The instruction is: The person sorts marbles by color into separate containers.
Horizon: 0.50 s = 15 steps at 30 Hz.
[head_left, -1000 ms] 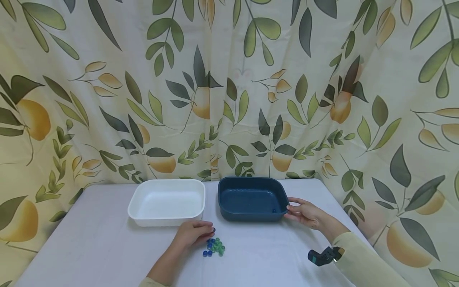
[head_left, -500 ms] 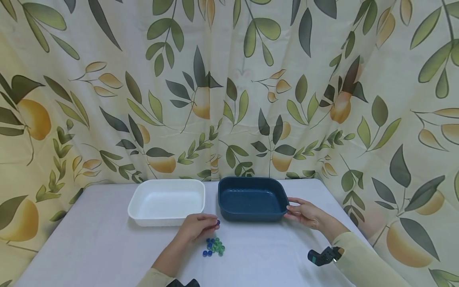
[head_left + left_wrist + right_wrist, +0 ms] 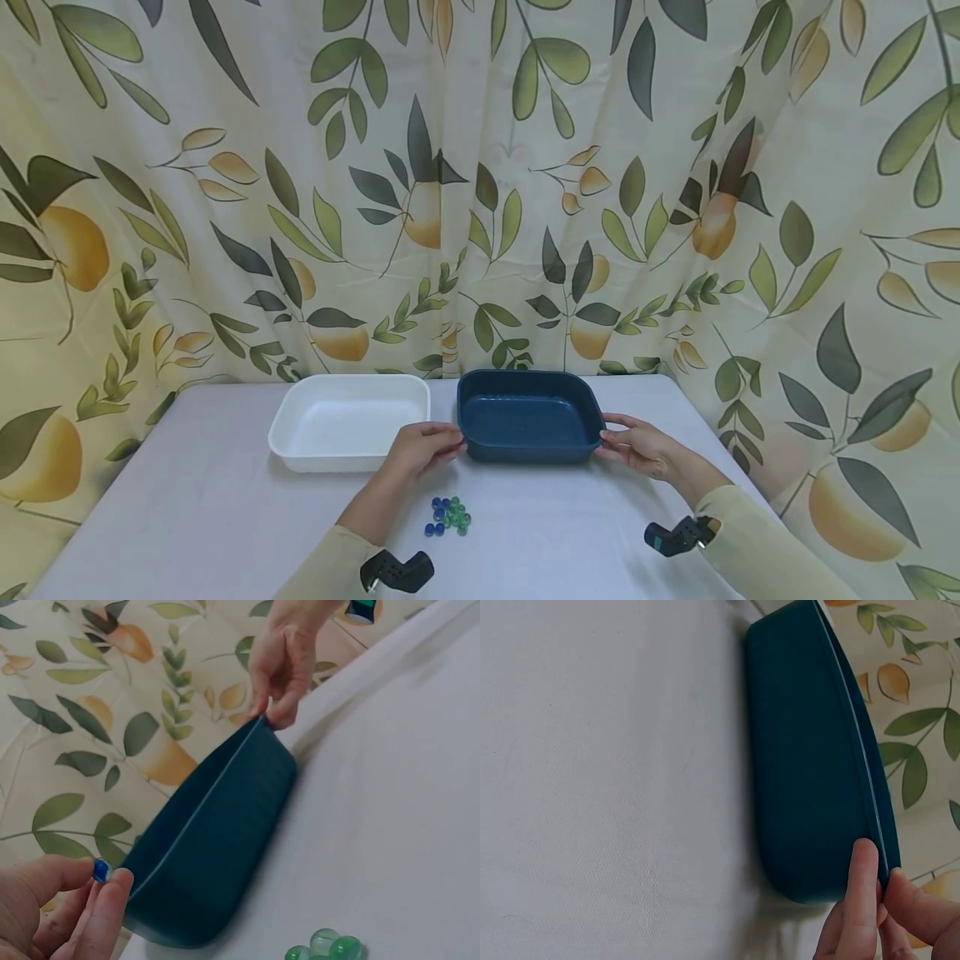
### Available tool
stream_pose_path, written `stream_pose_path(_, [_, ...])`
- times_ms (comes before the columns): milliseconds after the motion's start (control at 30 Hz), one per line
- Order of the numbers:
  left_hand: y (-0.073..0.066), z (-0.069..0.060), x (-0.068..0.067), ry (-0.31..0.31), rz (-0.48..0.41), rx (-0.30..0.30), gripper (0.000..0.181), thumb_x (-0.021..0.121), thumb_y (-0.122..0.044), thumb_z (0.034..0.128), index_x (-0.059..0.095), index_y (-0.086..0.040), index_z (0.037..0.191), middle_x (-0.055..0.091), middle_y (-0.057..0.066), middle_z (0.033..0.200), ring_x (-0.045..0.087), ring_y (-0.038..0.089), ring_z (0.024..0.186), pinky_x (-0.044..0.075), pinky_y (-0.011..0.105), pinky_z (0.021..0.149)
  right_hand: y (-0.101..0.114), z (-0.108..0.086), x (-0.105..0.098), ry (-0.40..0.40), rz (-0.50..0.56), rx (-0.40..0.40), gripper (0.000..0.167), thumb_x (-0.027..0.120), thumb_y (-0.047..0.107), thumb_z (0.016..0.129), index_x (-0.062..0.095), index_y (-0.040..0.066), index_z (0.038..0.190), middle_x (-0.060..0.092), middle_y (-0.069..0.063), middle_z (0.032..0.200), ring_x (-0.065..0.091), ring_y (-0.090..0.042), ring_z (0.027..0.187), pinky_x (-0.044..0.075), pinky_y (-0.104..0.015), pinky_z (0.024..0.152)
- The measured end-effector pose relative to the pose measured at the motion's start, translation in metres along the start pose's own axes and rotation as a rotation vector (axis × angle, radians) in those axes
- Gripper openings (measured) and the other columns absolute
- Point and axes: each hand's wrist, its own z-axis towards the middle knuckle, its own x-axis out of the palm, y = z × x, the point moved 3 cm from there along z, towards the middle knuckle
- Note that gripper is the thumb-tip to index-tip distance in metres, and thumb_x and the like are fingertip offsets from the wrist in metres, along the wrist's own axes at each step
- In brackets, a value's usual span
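Note:
My left hand (image 3: 423,447) is at the near left corner of a dark blue rectangular tray (image 3: 528,452). A blue marble (image 3: 102,870) is pinched between its thumb and fingers, level with the tray's rim in the left wrist view. With the right hand (image 3: 639,447) I grip the tray's right end, thumb at the rim and fingers (image 3: 863,881) against the outer wall. Blue marbles (image 3: 438,529) and green marbles (image 3: 459,518) lie in a small cluster on the table, in front of the tray. Part of the tray's inside is hidden behind its near wall.
A white rectangular tray (image 3: 348,463) stands to the left of the blue one, with a narrow gap between them. Both rest on a white-covered table (image 3: 570,533). Behind the table hangs a curtain (image 3: 480,250) printed with leaves and fruit.
My left hand has risen from beside the marble cluster to the blue tray's left corner, carrying the blue marble. A marble seen inside the blue tray earlier is out of sight. The right hand stays put.

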Motion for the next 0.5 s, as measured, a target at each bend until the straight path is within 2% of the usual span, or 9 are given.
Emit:
stream_pose_path(267, [-0.011,0.012,0.003,-0.048,-0.053,0.007,0.030,0.070,-0.007,0.0897,0.066,0.006,0.117,0.075,0.011,0.093,0.073,0.015,0.081,0.059,0.022,0.075,0.002,-0.001,0.001,0.010,-0.009,-0.009,0.069,0.053,-0.003,0.098,0.014,0.000,0.155,0.056,-0.022,0.125,0.070,-0.022,0.091,0.056,-0.034,0.091])
stream_pose_path(500, [-0.017,0.024,0.008,-0.088,-0.048,-0.037,0.027,0.073,-0.009,0.0888,0.069,0.002,0.112,0.075,0.010,0.092,0.074,0.014,0.081,0.059,0.021,0.073,0.001,-0.001,0.001,0.013,-0.003,-0.006,0.067,0.051,-0.005,0.098,0.014,-0.001,0.155,0.052,-0.027,0.129,0.069,-0.021,0.091,0.056,-0.035,0.091])
